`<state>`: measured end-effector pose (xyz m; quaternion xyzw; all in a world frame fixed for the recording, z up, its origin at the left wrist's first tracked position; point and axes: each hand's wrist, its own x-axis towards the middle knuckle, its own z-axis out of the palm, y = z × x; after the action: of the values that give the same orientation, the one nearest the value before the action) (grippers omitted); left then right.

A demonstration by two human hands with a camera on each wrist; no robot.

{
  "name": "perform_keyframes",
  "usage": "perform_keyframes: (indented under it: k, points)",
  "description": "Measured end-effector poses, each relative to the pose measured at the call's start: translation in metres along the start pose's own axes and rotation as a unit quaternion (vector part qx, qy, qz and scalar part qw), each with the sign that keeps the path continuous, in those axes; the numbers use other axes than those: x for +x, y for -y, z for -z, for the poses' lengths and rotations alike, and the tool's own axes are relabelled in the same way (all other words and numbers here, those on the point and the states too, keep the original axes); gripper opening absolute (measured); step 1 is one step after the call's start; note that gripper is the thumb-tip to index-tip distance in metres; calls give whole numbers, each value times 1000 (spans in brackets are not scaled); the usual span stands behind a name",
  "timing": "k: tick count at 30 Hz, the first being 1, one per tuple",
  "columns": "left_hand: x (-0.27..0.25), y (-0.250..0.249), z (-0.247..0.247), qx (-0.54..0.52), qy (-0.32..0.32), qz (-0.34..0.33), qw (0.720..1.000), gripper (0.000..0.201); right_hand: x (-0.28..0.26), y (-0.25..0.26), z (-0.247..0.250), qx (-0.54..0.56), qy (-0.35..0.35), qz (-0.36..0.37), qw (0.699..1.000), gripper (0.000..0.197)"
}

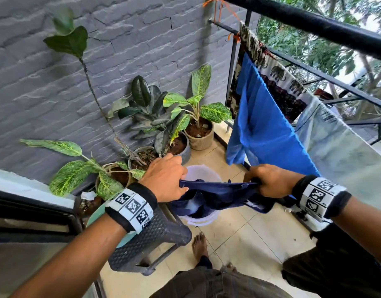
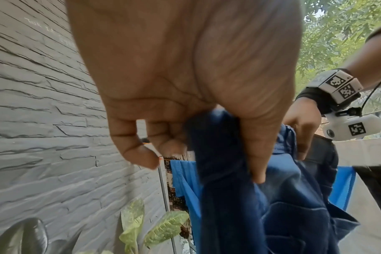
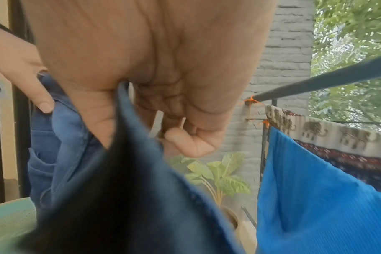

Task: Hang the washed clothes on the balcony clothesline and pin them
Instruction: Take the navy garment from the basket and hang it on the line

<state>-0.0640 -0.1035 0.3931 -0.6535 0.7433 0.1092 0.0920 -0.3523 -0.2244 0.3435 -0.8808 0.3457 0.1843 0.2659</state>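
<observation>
A dark blue denim garment (image 1: 217,193) is stretched between my two hands above a white bucket (image 1: 203,172). My left hand (image 1: 167,179) grips its left edge, the thumb pressing the denim (image 2: 228,171) against curled fingers. My right hand (image 1: 268,180) clutches the right edge, the cloth (image 3: 141,189) running out of the fist. On the clothesline (image 1: 234,32) at the right hang an elephant-print cloth (image 1: 277,82), a bright blue garment (image 1: 264,127) and a pale garment (image 1: 344,147).
Several potted plants (image 1: 198,117) line the grey brick wall (image 1: 99,50) behind the bucket. A dark plastic stool (image 1: 150,239) stands under my left forearm. The black balcony railing (image 1: 314,24) runs along the right. My bare foot (image 1: 200,244) is on the tiled floor.
</observation>
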Motion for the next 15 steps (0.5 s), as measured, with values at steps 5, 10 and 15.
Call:
perform_keyframes:
  k: [5, 10, 15]
  points:
    - [-2, -7, -19, -110, 40, -47, 992, 43, -8, -8, -25, 70, -30, -5, 997, 11]
    - [0, -5, -35, -214, 107, -1, 971, 31, -12, -13, -40, 66, -64, -9, 996, 10]
    - [-1, -10, -45, -226, 140, 25, 964, 47, -11, -15, -47, 74, -96, 11, 993, 14]
